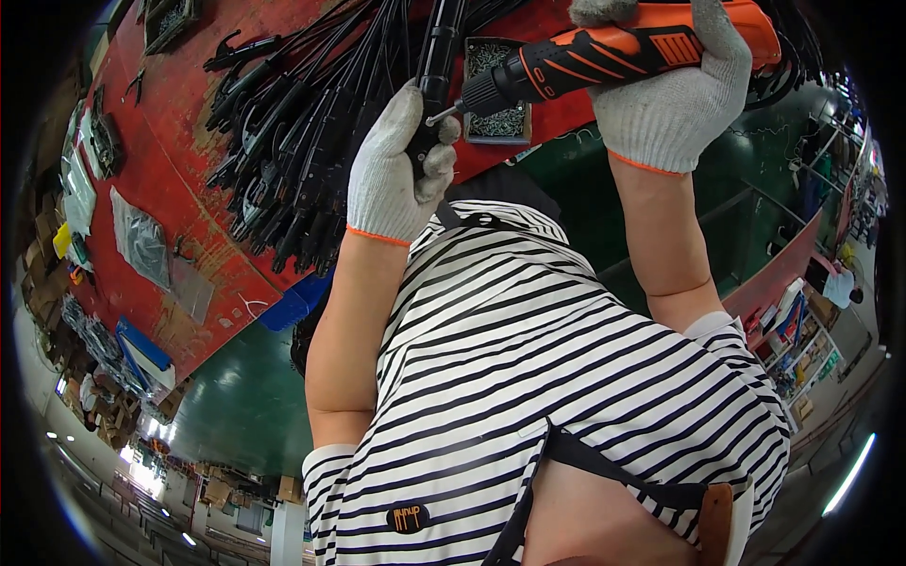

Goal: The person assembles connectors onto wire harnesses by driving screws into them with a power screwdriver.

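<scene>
My left hand (389, 179), in a white knit glove with an orange cuff, is closed around the lower end of a long black tubular part (442, 52). My right hand (665, 118), gloved alike, grips an orange and black power screwdriver (604, 58). The tool lies nearly level, its chuck pointing left. Its bit (444, 115) reaches the black part between my left thumb and fingers; a small silvery tip shows there, but I cannot tell whether it is a screw. Behind the chuck stands a box (498, 140) of small screws.
A large heap of black parts with cables (293, 156) covers the red table (160, 104) to the left. Clear plastic bags (142, 236) lie farther left. A blue bin (297, 300) sits by the table's near edge. Another small box of screws (170, 21) is at the far left.
</scene>
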`<move>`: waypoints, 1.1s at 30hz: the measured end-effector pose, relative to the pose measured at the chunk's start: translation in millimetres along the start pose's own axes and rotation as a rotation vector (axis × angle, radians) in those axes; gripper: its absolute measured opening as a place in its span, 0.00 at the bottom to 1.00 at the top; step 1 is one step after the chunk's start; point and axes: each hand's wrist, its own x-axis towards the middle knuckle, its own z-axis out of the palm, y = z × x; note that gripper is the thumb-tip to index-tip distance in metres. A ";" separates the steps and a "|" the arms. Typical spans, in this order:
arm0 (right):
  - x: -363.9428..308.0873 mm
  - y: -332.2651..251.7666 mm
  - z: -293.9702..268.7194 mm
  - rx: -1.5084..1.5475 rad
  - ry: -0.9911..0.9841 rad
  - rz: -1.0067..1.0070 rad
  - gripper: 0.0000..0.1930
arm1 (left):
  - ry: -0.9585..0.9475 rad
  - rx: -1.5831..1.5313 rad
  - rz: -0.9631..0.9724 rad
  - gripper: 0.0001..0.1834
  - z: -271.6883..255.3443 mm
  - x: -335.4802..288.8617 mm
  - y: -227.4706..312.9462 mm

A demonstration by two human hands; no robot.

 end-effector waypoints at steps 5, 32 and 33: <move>0.2 2.9 -0.2 -0.004 0.014 0.012 0.09 | 0.001 0.020 -0.001 0.16 -0.1 0.0 1.7; -39.9 -14.8 17.1 -0.100 -0.066 0.008 0.12 | 0.131 0.059 -0.015 0.15 20.6 0.6 -1.3; -41.7 -15.0 17.2 -0.123 -0.082 0.014 0.13 | 0.131 0.060 -0.016 0.15 20.2 0.9 -1.4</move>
